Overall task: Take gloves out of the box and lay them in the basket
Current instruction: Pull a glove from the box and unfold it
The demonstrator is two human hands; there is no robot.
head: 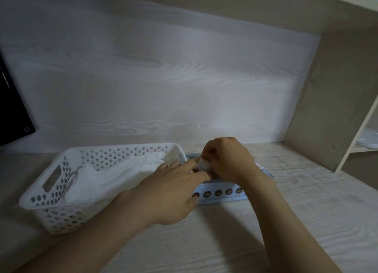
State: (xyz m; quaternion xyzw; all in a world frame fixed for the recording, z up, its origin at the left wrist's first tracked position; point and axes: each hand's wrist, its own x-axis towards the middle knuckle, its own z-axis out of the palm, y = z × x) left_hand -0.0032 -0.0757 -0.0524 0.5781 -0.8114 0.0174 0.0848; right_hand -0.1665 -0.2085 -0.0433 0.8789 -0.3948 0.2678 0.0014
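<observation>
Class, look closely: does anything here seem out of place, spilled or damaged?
Nothing stands out. The basket sits level with gloves lying inside; the box beside it looks intact. The left hand touches the box while the right hand pinches a glove.

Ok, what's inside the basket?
White gloves lie loosely piled inside the basket. The left hand and forearm hide its near right corner; their count is unclear. The right hand pinches another glove over the box.
</observation>
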